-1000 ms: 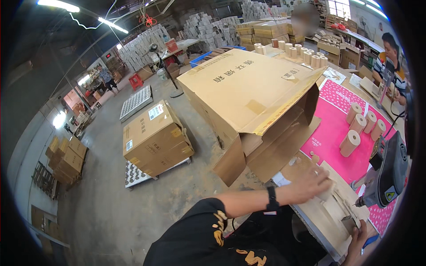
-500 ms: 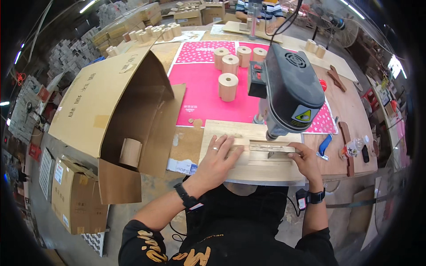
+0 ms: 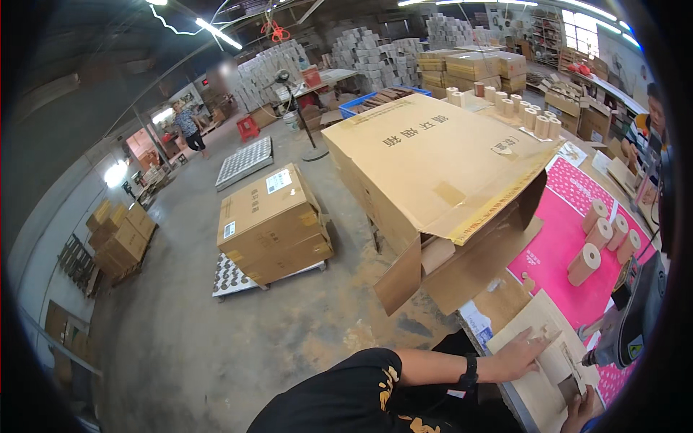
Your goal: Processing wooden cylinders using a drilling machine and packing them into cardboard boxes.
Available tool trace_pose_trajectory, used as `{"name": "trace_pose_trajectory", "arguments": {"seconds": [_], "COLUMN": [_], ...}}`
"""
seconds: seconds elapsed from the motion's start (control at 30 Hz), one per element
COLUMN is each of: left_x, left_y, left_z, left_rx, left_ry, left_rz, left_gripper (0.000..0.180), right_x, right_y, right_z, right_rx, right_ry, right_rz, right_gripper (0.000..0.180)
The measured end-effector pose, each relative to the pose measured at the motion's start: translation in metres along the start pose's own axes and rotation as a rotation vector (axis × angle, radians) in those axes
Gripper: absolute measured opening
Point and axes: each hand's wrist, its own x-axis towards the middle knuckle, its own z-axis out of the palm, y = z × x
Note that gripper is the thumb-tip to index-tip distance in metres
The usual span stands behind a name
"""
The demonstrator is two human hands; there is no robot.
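My left hand (image 3: 521,351) lies flat, fingers spread, on a pale wooden board (image 3: 535,382) at the bench's near edge. A black watch sits on that wrist. My right hand (image 3: 580,411) shows only partly at the lower edge, touching the same board beside a small dark block (image 3: 568,387); its grip is hidden. A grey and black drill press (image 3: 635,317) stands just right of the board. Several short wooden cylinders (image 3: 599,234) stand on a pink sheet (image 3: 556,249) behind it.
A large open cardboard box (image 3: 433,166) lies on its side at the bench's left end. Sealed cartons (image 3: 271,220) sit on a pallet on the concrete floor. More cartons stand at far left (image 3: 123,238). One person stands far back (image 3: 191,130), another at the right rim (image 3: 655,108).
The view has swung from looking down at the bench to looking left across the workshop floor. Both hands remain on the wooden board by the drill press.
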Motion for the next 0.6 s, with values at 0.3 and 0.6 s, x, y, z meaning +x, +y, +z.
{"name": "trace_pose_trajectory", "arguments": {"seconds": [0.3,0.6], "left_x": [-0.002,-0.008], "left_y": [0.009,-0.008], "left_z": [0.023,0.009], "left_rx": [0.265,0.533], "left_ry": [0.201,-0.004], "left_rz": [0.134,0.176], "left_gripper": [0.082,0.057], "right_x": [0.012,0.023], "right_y": [-0.009,0.009], "right_z": [0.018,-0.012], "right_rx": [0.012,0.194], "right_ry": [0.111,-0.088], "right_rz": [-0.024,-0.064], "right_gripper": [0.046,0.028]}}
